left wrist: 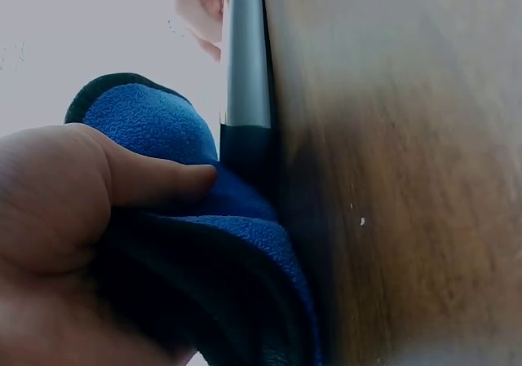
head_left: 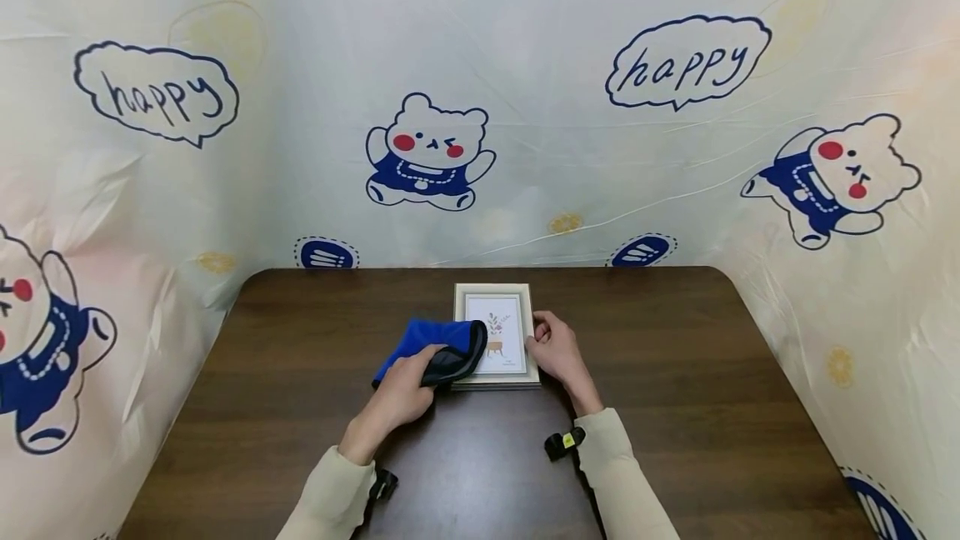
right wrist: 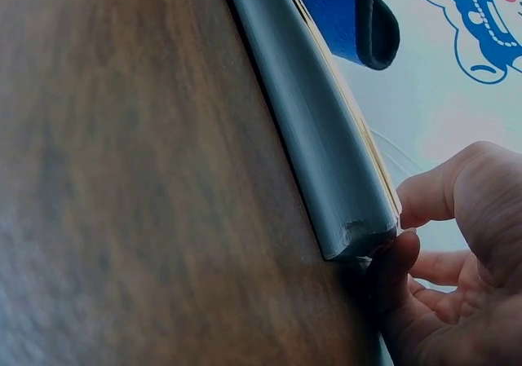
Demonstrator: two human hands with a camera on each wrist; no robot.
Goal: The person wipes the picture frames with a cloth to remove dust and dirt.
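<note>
A cream-bordered picture frame [head_left: 510,338] lies face up on the dark wooden table, showing a print of a plant in a pot. My left hand [head_left: 403,390] grips a folded blue cloth [head_left: 433,337] with black edging, thumb on top. The cloth overlaps the frame's left side. At the frame's right edge is my right hand [head_left: 557,348]. In the right wrist view, its thumb and curled fingers pinch the frame [right wrist: 326,138] near a corner. The left wrist view shows the cloth [left wrist: 147,121] against the frame's side [left wrist: 247,64].
The brown table [head_left: 675,407] extends around both hands. Behind it and at its sides hangs a pale curtain [head_left: 540,173] printed with bears and the word "happy". A small black device [head_left: 564,443] is worn at each wrist.
</note>
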